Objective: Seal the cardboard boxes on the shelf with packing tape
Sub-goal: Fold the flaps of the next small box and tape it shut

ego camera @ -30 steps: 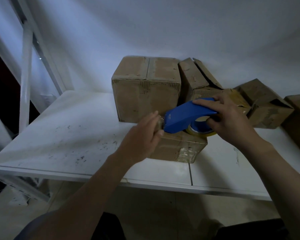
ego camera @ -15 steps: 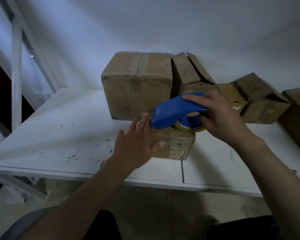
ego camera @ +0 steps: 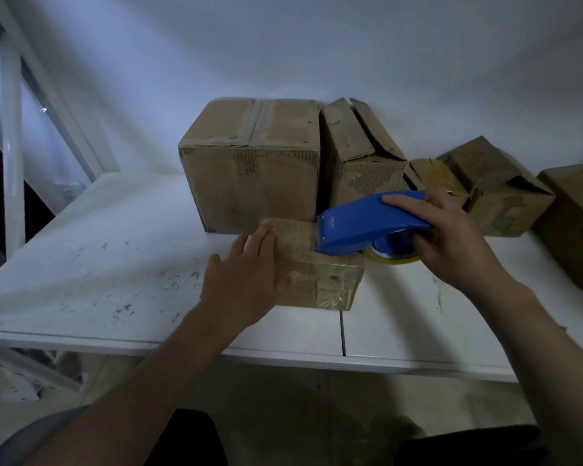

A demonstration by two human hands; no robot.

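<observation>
**Left hand now flat on the small box**

Since a second ago the left hand (ego camera: pixel 246 284) has moved off the dispenser's nose and lies flat, fingers straight, on the left of the small box (ego camera: pixel 330 280). This box sits near the front of the white shelf (ego camera: pixel 98 257), which is scuffed with dark marks and backed by a pale wall (ego camera: pixel 317 45). Larger cardboard boxes (ego camera: pixel 253 183) line the back. The right hand (ego camera: pixel 451 243) curls round the blue tape dispenser (ego camera: pixel 360 223), whose nose rests on the small box's top.

Small pale lettering on blue tape dispenser (ego camera: pixel 360 227), possibly brand; too blurred to read.
</observation>
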